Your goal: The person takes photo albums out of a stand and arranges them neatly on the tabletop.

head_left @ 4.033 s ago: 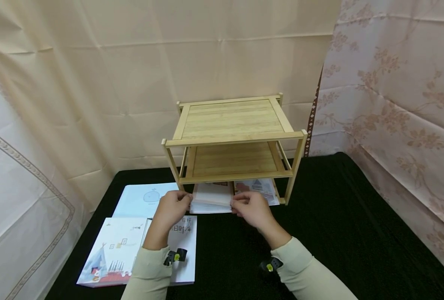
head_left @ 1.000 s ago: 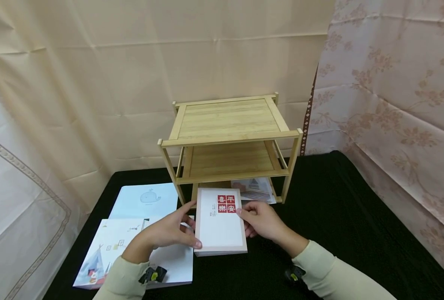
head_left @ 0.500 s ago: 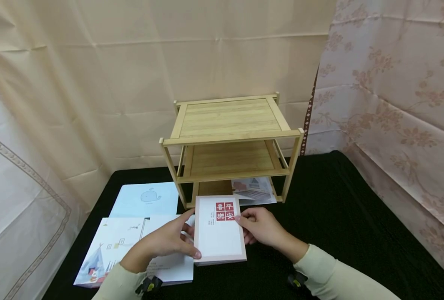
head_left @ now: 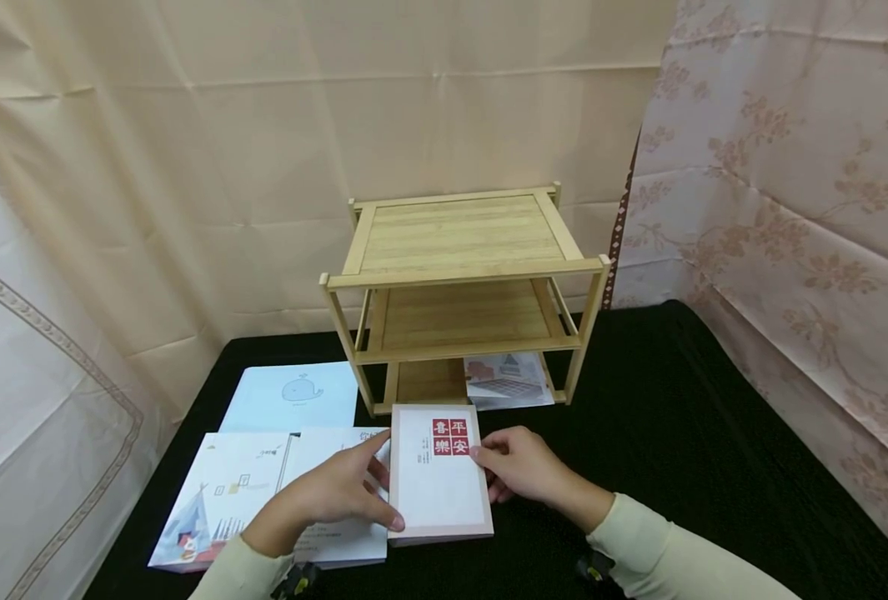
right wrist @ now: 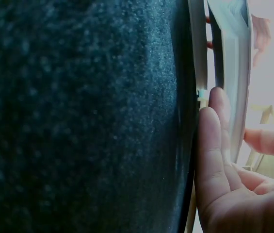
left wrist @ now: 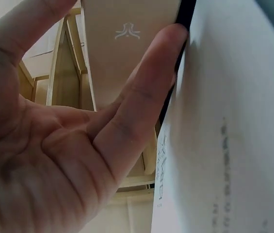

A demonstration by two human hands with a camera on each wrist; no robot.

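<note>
In the head view, a white book [head_left: 439, 500] with a red square of characters lies face up in front of the wooden shelf [head_left: 466, 237]. My left hand [head_left: 334, 496] grips its left edge, the thumb on the lower left of the cover. The right hand [head_left: 529, 471] pinches the opposite edge with the thumb on top. The left wrist view shows the book's spine [left wrist: 122, 53], marked with a pale emblem, beside the fingers. Page edges of the book [right wrist: 233, 63] appear in the right wrist view, with fingertips against its underside.
Left of the held book lie a blue whale-print book [head_left: 293, 396], a tent-picture book [head_left: 214, 508] and a white book [head_left: 346, 542]. A laptop-picture booklet [head_left: 509, 383] lies on the shelf's bottom tier, at right. Dark cloth [head_left: 684, 450] covers the table; curtains surround it.
The book has come off the bottom tier and moved toward me, away from the shelf, in both hands. More of the bottom tier's bare wood shows; the laptop-picture booklet stays there.
</note>
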